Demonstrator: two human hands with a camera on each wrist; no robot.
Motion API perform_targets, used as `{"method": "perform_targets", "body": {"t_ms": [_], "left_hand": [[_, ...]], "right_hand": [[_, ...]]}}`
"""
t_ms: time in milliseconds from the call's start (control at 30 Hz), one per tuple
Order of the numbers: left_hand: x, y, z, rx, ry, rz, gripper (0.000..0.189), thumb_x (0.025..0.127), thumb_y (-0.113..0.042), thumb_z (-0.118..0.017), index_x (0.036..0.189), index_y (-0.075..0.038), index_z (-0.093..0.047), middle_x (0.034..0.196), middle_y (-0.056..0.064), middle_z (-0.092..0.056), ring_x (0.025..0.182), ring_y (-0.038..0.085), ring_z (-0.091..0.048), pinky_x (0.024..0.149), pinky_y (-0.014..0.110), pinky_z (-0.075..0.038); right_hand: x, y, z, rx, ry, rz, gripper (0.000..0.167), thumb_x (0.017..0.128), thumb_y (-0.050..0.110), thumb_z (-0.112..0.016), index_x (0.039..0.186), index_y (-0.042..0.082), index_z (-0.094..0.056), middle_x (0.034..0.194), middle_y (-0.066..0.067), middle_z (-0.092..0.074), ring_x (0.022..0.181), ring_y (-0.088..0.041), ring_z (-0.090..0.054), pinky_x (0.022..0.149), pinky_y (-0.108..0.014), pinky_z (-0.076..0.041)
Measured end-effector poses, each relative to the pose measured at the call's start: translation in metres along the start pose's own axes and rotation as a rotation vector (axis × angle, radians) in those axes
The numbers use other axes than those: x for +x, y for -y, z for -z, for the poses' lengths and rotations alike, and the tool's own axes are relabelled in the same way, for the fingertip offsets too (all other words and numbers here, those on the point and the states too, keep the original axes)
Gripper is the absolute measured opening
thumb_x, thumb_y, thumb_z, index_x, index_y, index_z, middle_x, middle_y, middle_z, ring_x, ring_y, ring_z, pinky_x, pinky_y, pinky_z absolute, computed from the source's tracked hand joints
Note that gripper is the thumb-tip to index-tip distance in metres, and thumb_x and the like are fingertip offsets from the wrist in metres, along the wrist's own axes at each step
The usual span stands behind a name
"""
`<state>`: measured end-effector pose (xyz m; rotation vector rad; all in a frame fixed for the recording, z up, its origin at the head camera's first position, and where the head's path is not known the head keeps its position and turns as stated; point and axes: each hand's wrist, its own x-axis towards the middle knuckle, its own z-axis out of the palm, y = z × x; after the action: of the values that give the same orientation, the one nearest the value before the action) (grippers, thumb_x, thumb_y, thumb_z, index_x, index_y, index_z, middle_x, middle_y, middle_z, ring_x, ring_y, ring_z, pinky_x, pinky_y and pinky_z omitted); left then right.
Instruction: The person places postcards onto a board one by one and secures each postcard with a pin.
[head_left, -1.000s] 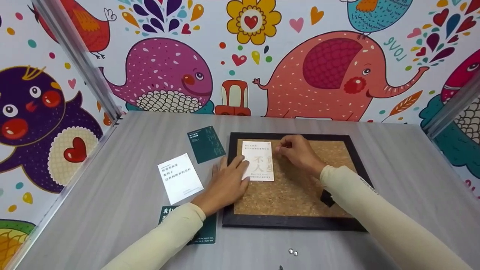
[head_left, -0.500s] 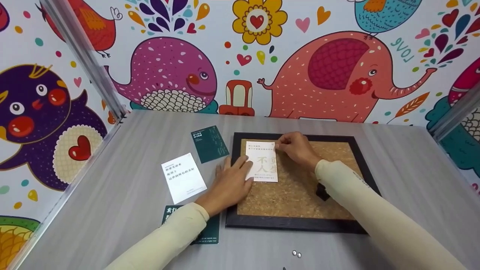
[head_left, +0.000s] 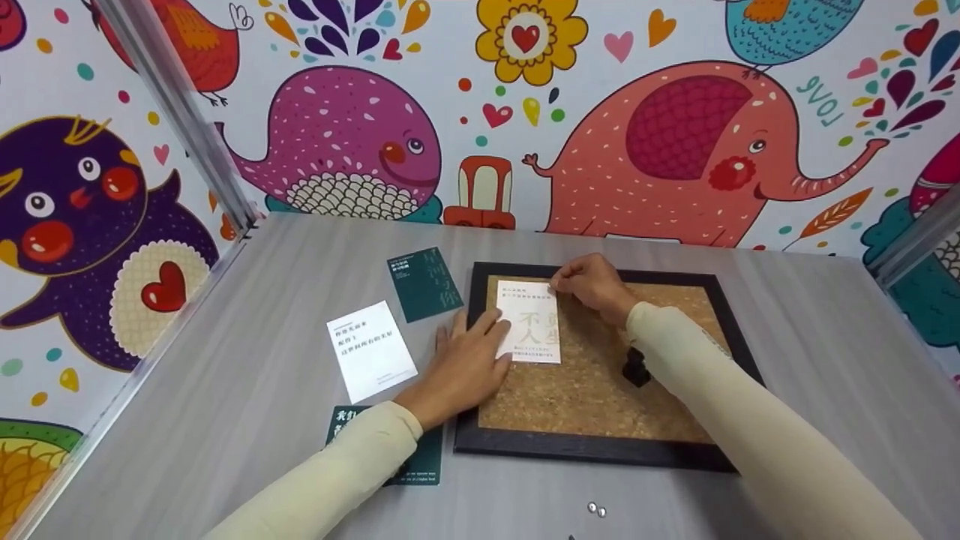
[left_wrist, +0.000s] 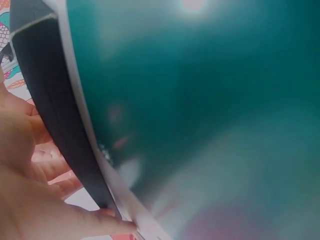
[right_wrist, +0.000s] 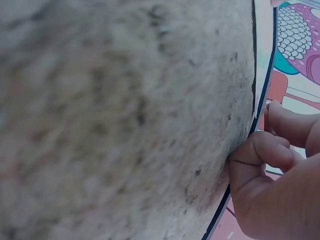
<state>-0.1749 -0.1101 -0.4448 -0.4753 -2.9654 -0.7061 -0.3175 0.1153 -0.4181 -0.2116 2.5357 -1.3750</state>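
A white card with gold lettering (head_left: 531,319) lies on the left part of a cork board (head_left: 570,405) with a black frame. My left hand (head_left: 459,367) rests across the frame's left side, its extended fingers touching the card's left edge. At the card's top right corner, my right hand (head_left: 598,287) pinches a tiny shiny thing, apparently a thumbtack (right_wrist: 268,104), mostly hidden by the fingertips. Two silver thumbtacks (head_left: 596,510) lie on the table in front of the board. The left wrist view is filled mostly by a blurred green card (left_wrist: 210,100).
Left of the board lie a dark green card (head_left: 425,285), a white card with black text (head_left: 371,352) and another green card (head_left: 427,457), partly under the left forearm. A patterned wall (head_left: 480,97) stands behind the grey table (head_left: 225,360).
My right hand has moved from just right of the card onto its top right corner. The left hand stays on the card's left edge. The head view has shifted slightly.
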Motion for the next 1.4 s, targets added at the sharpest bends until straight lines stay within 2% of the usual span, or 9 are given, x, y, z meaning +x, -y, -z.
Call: {"method": "perform_targets", "body": {"t_ms": [133, 333, 467, 767, 933, 1200, 1400], "left_hand": [[0.002, -0.001, -0.001, 0.013, -0.004, -0.022, 0.047, 0.111, -0.026, -0.064, 0.153, -0.005, -0.062, 0.166, 0.016, -0.051, 0.152, 0.061, -0.036, 0.111, 0.087, -0.034], [0.002, -0.003, -0.001, 0.017, 0.001, -0.022, 0.047, 0.111, -0.027, -0.064, 0.153, -0.006, -0.061, 0.166, 0.015, -0.051, 0.152, 0.061, -0.036, 0.111, 0.086, -0.035], [0.001, -0.004, 0.0, 0.018, 0.008, -0.008, 0.048, 0.111, -0.027, -0.063, 0.155, -0.007, -0.061, 0.167, 0.014, -0.05, 0.153, 0.058, -0.035, 0.113, 0.085, -0.034], [0.001, -0.004, 0.002, 0.011, 0.024, 0.002, 0.05, 0.112, -0.029, -0.062, 0.157, -0.008, -0.058, 0.17, 0.013, -0.046, 0.156, 0.058, -0.031, 0.115, 0.084, -0.031], [0.0, -0.003, 0.002, 0.013, 0.017, -0.005, 0.049, 0.111, -0.028, -0.063, 0.156, -0.007, -0.059, 0.169, 0.014, -0.047, 0.155, 0.059, -0.032, 0.115, 0.085, -0.031], [0.001, -0.001, 0.002, 0.023, 0.01, -0.013, 0.048, 0.112, -0.028, -0.063, 0.155, -0.007, -0.06, 0.167, 0.012, -0.049, 0.153, 0.057, -0.035, 0.11, 0.086, -0.035], [-0.001, 0.0, 0.002, 0.004, 0.009, -0.003, 0.048, 0.112, -0.027, -0.063, 0.155, -0.006, -0.06, 0.167, 0.014, -0.049, 0.153, 0.06, -0.034, 0.112, 0.086, -0.034]], "right_hand": [[0.002, 0.0, 0.003, 0.017, 0.018, -0.06, 0.016, 0.107, 0.006, -0.068, 0.107, -0.003, -0.081, 0.088, -0.005, -0.069, 0.065, -0.014, -0.044, 0.056, -0.029, -0.035], [0.003, 0.001, 0.006, 0.006, 0.023, -0.122, 0.016, 0.108, 0.008, -0.068, 0.107, 0.0, -0.082, 0.092, -0.003, -0.073, 0.073, -0.017, -0.05, 0.061, -0.03, -0.039], [0.004, 0.003, 0.004, -0.006, 0.024, -0.145, 0.015, 0.107, 0.01, -0.072, 0.105, 0.001, -0.083, 0.087, -0.003, -0.072, 0.065, -0.015, -0.045, 0.056, -0.031, -0.036], [0.009, 0.008, 0.002, -0.031, 0.001, -0.202, 0.016, 0.104, 0.01, -0.075, 0.095, 0.001, -0.083, 0.071, -0.003, -0.063, 0.06, -0.016, -0.044, 0.055, -0.032, -0.036], [0.01, 0.012, 0.001, -0.029, -0.009, -0.232, 0.017, 0.103, 0.011, -0.075, 0.092, 0.002, -0.082, 0.072, -0.003, -0.06, 0.061, -0.018, -0.045, 0.056, -0.032, -0.038], [0.012, 0.011, -0.001, -0.032, -0.023, -0.241, 0.014, 0.1, 0.012, -0.077, 0.091, 0.002, -0.081, 0.067, -0.001, -0.057, 0.058, -0.017, -0.044, 0.054, -0.032, -0.037], [0.013, 0.009, -0.009, -0.103, -0.041, -0.18, 0.012, 0.101, 0.009, -0.076, 0.091, 0.001, -0.078, 0.079, -0.006, -0.067, 0.073, -0.021, -0.056, 0.064, -0.034, -0.047]]}}
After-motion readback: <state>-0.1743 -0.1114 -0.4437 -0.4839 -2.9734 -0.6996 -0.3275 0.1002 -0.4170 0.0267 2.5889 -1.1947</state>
